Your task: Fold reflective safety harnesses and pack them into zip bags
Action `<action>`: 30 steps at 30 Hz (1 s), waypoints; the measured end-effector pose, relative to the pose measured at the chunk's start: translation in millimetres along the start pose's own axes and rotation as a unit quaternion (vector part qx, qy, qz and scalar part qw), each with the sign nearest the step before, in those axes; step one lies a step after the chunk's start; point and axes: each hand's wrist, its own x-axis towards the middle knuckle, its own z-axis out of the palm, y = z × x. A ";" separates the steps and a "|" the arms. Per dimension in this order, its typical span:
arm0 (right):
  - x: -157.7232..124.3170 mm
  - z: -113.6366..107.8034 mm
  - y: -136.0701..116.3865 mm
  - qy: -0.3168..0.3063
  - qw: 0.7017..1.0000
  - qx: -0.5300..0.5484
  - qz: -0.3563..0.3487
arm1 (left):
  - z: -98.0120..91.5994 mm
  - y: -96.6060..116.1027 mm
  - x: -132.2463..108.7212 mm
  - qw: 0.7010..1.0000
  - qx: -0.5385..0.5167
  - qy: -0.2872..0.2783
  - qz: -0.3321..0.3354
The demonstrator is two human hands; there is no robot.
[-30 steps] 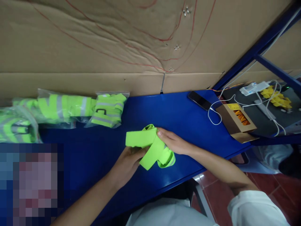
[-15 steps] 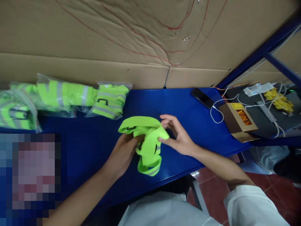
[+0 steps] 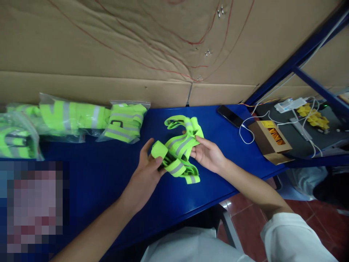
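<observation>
A neon yellow-green reflective strap (image 3: 178, 145) with grey stripes is bunched in loops just above the blue table, between my hands. My left hand (image 3: 147, 165) closes its thumb on the near-left loops, with the index finger lifted away. From the right, my right hand (image 3: 208, 154) pinches the folded bands between thumb and fingers. One loop curls away at the far side and another hangs toward the table's front edge. Some fingertips are hidden behind the strap. To the left, a clear bag (image 3: 125, 122) holds a similar folded strap with a black buckle.
More bagged yellow-green straps (image 3: 69, 116) line the back left of the blue table (image 3: 109, 174). A black phone (image 3: 230, 115) on a white cable lies at the back right. Beside it stand an open cardboard box (image 3: 268, 140) and a power strip (image 3: 290, 104). Cardboard covers the wall behind.
The strap has been turned and spread out, so its grey stripes now show and a loop extends toward the back. My left hand's index finger has lifted; both hands remain on the strap.
</observation>
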 end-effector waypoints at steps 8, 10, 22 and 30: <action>-9.3 -6.2 -10.4 0.011 0.998 0.054 -0.008 | 1.4 -2.9 2.5 0.997 -0.036 0.012 -0.063; -8.1 -8.4 -14.0 0.033 0.997 0.061 -0.019 | 2.6 -2.5 3.2 0.996 -0.038 0.016 -0.079; -18.7 -30.8 -53.7 0.136 0.973 -0.062 -0.174 | -3.8 -3.4 10.7 0.993 -0.079 -0.077 -0.027; -30.9 -29.8 -35.1 0.073 0.957 -0.223 -0.170 | 2.2 -19.5 5.8 0.995 -0.041 -0.064 -0.067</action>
